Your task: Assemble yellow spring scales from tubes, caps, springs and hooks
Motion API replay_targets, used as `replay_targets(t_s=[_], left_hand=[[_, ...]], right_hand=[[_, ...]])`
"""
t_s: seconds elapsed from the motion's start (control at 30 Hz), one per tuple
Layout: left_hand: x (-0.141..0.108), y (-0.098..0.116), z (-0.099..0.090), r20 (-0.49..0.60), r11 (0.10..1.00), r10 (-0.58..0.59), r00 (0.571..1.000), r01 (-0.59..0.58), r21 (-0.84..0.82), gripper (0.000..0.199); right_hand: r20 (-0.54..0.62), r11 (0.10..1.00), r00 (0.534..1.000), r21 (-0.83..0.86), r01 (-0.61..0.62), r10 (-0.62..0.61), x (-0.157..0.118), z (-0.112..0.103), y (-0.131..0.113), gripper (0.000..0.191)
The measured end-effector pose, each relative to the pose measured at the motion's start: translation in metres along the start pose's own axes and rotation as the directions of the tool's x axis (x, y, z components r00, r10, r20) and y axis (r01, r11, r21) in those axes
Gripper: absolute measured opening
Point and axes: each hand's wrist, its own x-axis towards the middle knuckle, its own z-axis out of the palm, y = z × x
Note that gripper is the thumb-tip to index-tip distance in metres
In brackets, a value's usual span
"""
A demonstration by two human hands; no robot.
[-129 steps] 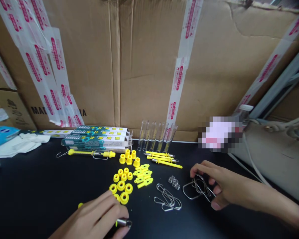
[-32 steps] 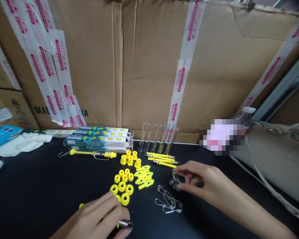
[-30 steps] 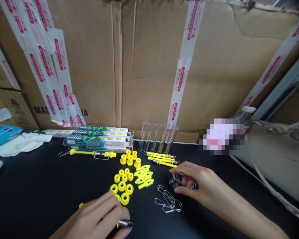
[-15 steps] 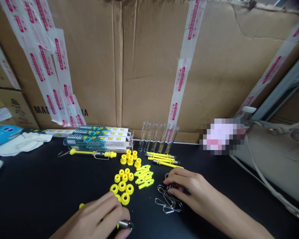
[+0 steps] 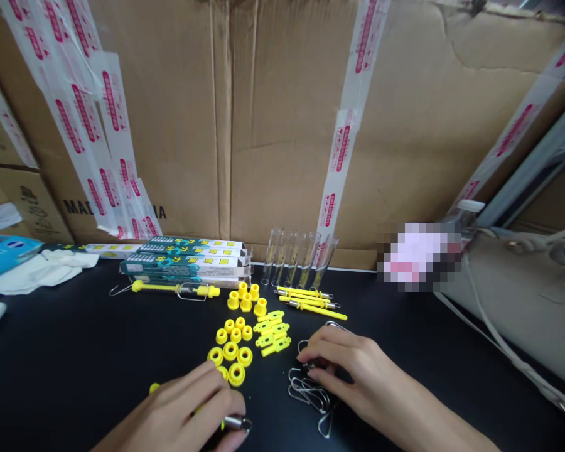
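Bent wire hooks [image 5: 308,392] lie bunched under the curled fingers of the right hand [image 5: 358,383], though whether it grips them is hard to tell. The left hand [image 5: 179,402] is closed around a metal-tipped yellow rod [image 5: 236,423], just below yellow plastic rings [image 5: 230,353] on the black bench top [image 5: 66,364].

Bright yellow plastic collars [image 5: 233,301] on black benchtop [image 5: 75,376]

Under the right hand [image 5: 358,380], bright steel wire hooks [image 5: 306,390], smooth and glossy; in the left hand [image 5: 174,405], a polished metal tube [image 5: 238,423]; just past those fingers, glossy yellow plastic rings [image 5: 236,375] on a matt black benchtop [image 5: 75,370]; farther off, clear glass test tubes [image 5: 292,257] against rough brown cardboard [image 5: 282,138].
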Motion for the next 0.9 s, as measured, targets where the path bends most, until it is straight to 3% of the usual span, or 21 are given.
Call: replay_targets(t_s=[0.53, 0.7, 0.9], left_hand=[[0.0, -0.002, 0.0, -0.002, 1.0, -0.005, 1.0, 0.005, -0.001, 0.027], [0.002, -0.001, 0.0, -0.003, 1.0, 0.008, 1.0, -0.008, 0.013, 0.03], [0.003, 0.001, -0.001, -0.005, 1.0, 0.003, 1.0, -0.003, 0.008, 0.029]], right_hand=[[-0.07, 0.998, 0.996, 0.008, -0.06, 0.06, 0.001, -0.026, 0.017, 0.017], [0.004, 0.96, 0.982, 0.21, -0.184, 0.187, 0.002, -0.025, 0.021, 0.014], [0.11, 0.779, 0.931, 0.519, -0.352, 0.347, 0.005, -0.027, 0.028, 0.025]])
